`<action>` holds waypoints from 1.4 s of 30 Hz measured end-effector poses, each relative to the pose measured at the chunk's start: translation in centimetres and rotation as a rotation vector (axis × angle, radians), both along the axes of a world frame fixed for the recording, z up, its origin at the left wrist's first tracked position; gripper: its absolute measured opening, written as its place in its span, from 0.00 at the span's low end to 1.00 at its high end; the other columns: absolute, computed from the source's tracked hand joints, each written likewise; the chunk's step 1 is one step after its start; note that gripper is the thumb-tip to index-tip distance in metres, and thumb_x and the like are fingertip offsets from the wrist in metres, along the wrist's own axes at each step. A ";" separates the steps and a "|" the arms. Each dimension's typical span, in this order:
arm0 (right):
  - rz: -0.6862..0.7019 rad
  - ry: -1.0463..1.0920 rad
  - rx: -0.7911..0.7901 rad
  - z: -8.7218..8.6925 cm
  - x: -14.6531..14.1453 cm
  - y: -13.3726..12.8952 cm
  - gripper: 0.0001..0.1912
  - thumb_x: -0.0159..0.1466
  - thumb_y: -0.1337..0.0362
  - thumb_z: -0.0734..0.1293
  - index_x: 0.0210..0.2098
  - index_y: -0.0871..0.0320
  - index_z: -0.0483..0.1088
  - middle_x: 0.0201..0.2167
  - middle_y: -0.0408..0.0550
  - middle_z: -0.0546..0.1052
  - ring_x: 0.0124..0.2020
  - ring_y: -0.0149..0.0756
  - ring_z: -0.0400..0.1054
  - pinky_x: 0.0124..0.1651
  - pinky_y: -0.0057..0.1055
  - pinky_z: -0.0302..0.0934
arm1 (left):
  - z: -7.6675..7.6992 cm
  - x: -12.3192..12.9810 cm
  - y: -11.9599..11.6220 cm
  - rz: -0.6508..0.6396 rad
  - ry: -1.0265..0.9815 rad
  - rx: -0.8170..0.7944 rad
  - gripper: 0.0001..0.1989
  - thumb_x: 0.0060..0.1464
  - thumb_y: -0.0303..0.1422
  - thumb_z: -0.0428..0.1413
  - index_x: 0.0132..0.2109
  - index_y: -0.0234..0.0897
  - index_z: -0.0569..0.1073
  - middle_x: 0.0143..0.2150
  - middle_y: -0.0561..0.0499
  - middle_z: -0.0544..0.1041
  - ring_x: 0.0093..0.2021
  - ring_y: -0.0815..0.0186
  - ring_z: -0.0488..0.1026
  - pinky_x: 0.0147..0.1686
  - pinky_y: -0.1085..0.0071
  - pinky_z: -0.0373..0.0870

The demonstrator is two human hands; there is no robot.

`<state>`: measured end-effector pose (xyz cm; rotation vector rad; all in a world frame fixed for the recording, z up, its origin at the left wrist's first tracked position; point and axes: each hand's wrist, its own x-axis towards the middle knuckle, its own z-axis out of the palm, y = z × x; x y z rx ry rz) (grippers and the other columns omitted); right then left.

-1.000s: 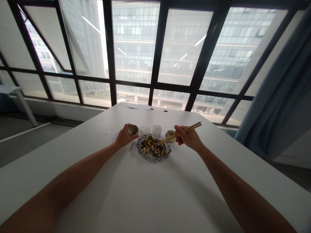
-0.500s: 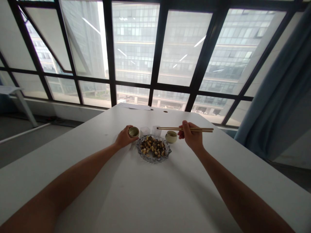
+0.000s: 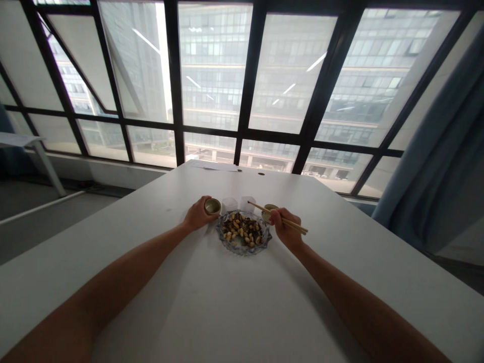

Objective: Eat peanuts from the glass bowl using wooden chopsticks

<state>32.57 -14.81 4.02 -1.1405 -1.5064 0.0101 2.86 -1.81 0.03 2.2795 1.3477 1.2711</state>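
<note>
My left hand (image 3: 198,214) is wrapped round a small green-brown cup (image 3: 213,206), tilted so its inside shows, at the upper left of a clear glass dish (image 3: 242,248). Nuts and dark seeds (image 3: 244,229) lie in the dish. My right hand (image 3: 286,226) grips a pair of wooden chopsticks (image 3: 278,217), their tips pointing up and left behind the dish. A second cup (image 3: 267,207) is partly hidden behind this hand. Two clear containers (image 3: 229,204), (image 3: 247,203) stand behind the dish, between the cups.
The white table (image 3: 234,302) reaches toward the windows. Papers (image 3: 214,166) lie at its far end, near two small dark round spots. A blue curtain (image 3: 427,146) hangs at the right. Another table (image 3: 18,139) stands at the far left.
My right hand has moved left and lower, now overlapping the second cup. The chopsticks have swung from level to slanted. My left hand still holds its cup. The view has shifted slightly.
</note>
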 end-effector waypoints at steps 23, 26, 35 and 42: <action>-0.079 0.260 0.012 0.7 3.4 1.6 0.24 0.66 0.41 0.63 0.30 0.57 0.70 0.21 0.44 0.76 0.19 0.34 0.70 0.24 0.29 0.65 | 6.2 13.8 4.6 -0.138 0.580 -0.156 0.44 0.48 0.52 0.61 0.66 0.33 0.60 0.60 0.31 0.72 0.61 0.39 0.67 0.61 0.44 0.54; -0.085 0.266 0.016 0.9 3.9 1.6 0.24 0.66 0.42 0.64 0.30 0.57 0.70 0.21 0.44 0.75 0.19 0.33 0.70 0.23 0.29 0.64 | 6.0 15.1 4.8 -0.216 0.578 -0.107 0.41 0.46 0.42 0.64 0.65 0.36 0.61 0.56 0.36 0.76 0.58 0.42 0.71 0.60 0.47 0.57; -0.118 0.327 0.062 2.4 6.4 1.5 0.25 0.66 0.41 0.63 0.29 0.58 0.70 0.19 0.43 0.74 0.17 0.31 0.69 0.21 0.27 0.63 | 6.4 14.6 5.0 -0.299 0.601 -0.112 0.45 0.45 0.45 0.65 0.67 0.36 0.59 0.58 0.36 0.74 0.58 0.43 0.71 0.57 0.52 0.63; -0.018 0.313 -0.089 4.3 8.8 0.6 0.29 0.59 0.37 0.67 0.26 0.60 0.72 0.14 0.44 0.73 0.12 0.29 0.65 0.15 0.25 0.59 | 6.9 18.1 2.7 -0.411 0.726 -0.142 0.53 0.45 0.59 0.60 0.70 0.36 0.55 0.69 0.36 0.64 0.69 0.45 0.57 0.68 0.48 0.44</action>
